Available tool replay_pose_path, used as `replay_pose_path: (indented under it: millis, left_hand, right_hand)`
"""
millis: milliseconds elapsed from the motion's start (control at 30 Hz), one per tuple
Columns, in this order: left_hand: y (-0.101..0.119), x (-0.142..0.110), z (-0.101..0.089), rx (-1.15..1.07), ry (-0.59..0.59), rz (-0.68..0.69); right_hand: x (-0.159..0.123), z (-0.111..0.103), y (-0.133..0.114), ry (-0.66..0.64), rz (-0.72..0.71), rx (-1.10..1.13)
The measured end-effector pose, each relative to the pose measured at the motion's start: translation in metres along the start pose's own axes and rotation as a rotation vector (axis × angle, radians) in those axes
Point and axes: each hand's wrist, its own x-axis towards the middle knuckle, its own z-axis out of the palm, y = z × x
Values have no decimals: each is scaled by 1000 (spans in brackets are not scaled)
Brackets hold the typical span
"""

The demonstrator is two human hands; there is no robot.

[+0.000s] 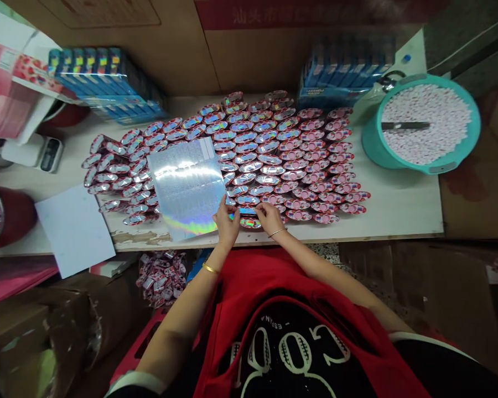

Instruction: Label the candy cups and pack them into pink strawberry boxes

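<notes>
The person seemed to be at the step of working open or straightening the mouth of one packet (247,210), which stood near the front edge of the worktop (406,210), in the row next to the frontmost, with other packets (315,177) crowded about it. The right hand (270,217) was closed to a pinch, thumb and forefinger together on the packet's right end. The left hand (227,222) was half closed at the left end, its forefinger raised beside the edge of a silver sheet (186,188); whether it gripped the packet or only touched it, I could not tell. The next move, as I judged it, called for a light, even spread from both ends, with the neighbours left standing. The packet showed a narrow oval mouth with a shiny, bluish lining; its lower part was hidden. Packets farther right showed pink in their mouths, and those farther left, silver. The sheet lay over part of the rows, throwing a rainbow glint, and a teal tub (373,149) of white pellets (427,110) stood at the right.
</notes>
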Motion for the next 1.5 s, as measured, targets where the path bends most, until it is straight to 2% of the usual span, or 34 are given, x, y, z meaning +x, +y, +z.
replay_pose_path:
  millis: [367,500,600,667,800,867,933,1033,1167,1333,1500]
  left_hand:
    - [-5,5,13,214,-40,68]
    - [-6,8,9,240,25,107]
    - [-2,7,-3,149,113,164]
    - [5,4,-10,69,138,204]
    - [15,-2,-13,-41,151,178]
    - [15,3,-9,-62,187,126]
    - [13,12,-6,-66,218,101]
    - [9,25,-6,-53,218,146]
    - [8,31,-8,-45,227,151]
    - [0,44,-9,-105,302,-4]
    - [-13,64,-13,-194,374,-67]
  right_hand:
    - [-1,3,-4,-68,-26,-322]
    - [-1,-1,-8,-49,-28,-381]
    - [-3,-6,-8,-22,-84,-317]
    - [-7,-9,-5,55,-98,-190]
    - [-12,-11,0,165,8,12]
    - [-8,-10,-4,143,-19,-36]
    - [1,-8,-12,87,-105,-174]
    - [23,-1,-26,-40,-229,-351]
    - [47,12,-32,-143,-333,-365]
    - [45,21,-23,-161,-356,-445]
    - [38,24,-18,-208,-355,-530]
